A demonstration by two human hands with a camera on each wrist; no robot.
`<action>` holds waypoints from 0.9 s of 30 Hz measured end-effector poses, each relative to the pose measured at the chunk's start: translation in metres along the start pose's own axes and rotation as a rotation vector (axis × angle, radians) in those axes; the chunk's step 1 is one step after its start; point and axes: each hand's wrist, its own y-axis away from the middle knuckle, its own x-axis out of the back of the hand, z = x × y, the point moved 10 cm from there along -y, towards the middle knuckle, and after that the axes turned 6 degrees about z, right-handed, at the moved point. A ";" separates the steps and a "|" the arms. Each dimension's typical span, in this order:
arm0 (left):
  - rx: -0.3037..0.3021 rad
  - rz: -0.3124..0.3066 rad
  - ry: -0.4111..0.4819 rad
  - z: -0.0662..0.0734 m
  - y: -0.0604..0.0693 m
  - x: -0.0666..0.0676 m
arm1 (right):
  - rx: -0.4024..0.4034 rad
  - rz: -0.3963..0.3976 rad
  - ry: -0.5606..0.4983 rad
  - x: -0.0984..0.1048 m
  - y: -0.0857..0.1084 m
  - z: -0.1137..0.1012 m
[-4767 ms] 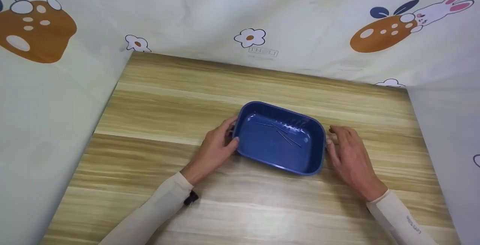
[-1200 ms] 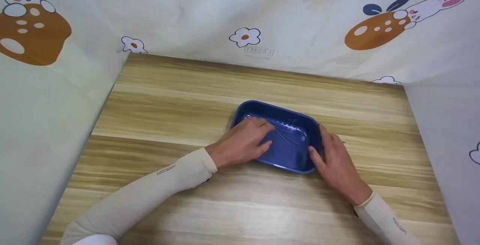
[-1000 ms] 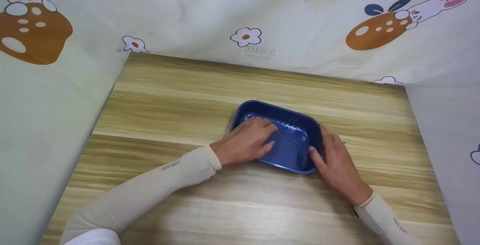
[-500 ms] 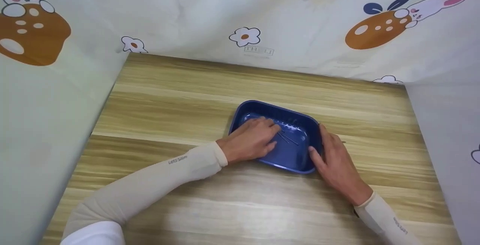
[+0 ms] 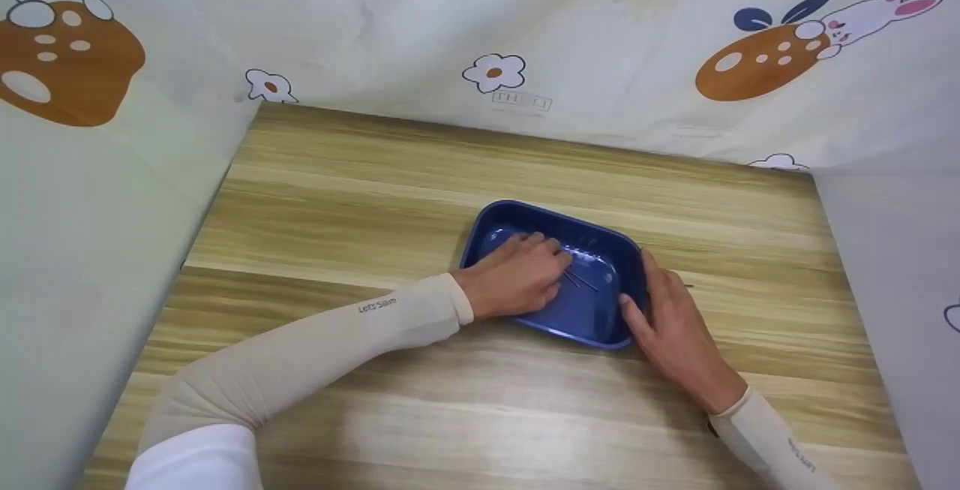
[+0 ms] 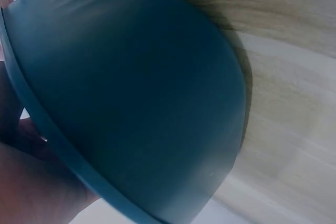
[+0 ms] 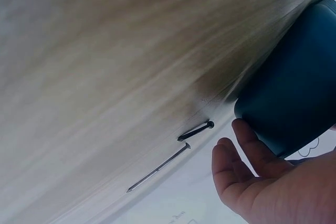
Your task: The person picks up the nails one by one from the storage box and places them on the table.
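Note:
A deep blue tray [image 5: 570, 325] with rounded corners sits on the table, with several thin metal nails [image 5: 585, 282] on its floor. My left hand [image 5: 517, 276] reaches over the tray's left side. Its bent fingers are down at the upper ends of the nails; the fingertips are hidden, so a pinch cannot be made out. My right hand [image 5: 679, 332] holds the right wall of the tray, thumb inside the rim and fingers outside. In the left wrist view, the tray's outer wall [image 6: 147, 93] covers most of the left hand's work.
Past the right hand, a long silver nail [image 7: 158, 168] and a shorter dark nail [image 7: 196, 131] lie on the table in the right wrist view. The wood-grain table [image 5: 337, 197] is bounded by a patterned cloth wall [image 5: 405, 47] at the back and sides.
My left hand has gone from the tray's left outer side into it, then slid slowly right over the nails. My right hand came from beside the tray onto its right wall.

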 end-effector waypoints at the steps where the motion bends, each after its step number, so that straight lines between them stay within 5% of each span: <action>1: -0.007 0.007 -0.011 0.001 -0.001 0.001 | 0.005 0.005 0.000 0.000 0.000 0.000; 27: -0.126 -0.017 -0.242 0.012 -0.019 -0.015 | 0.008 0.009 -0.002 0.000 0.000 0.000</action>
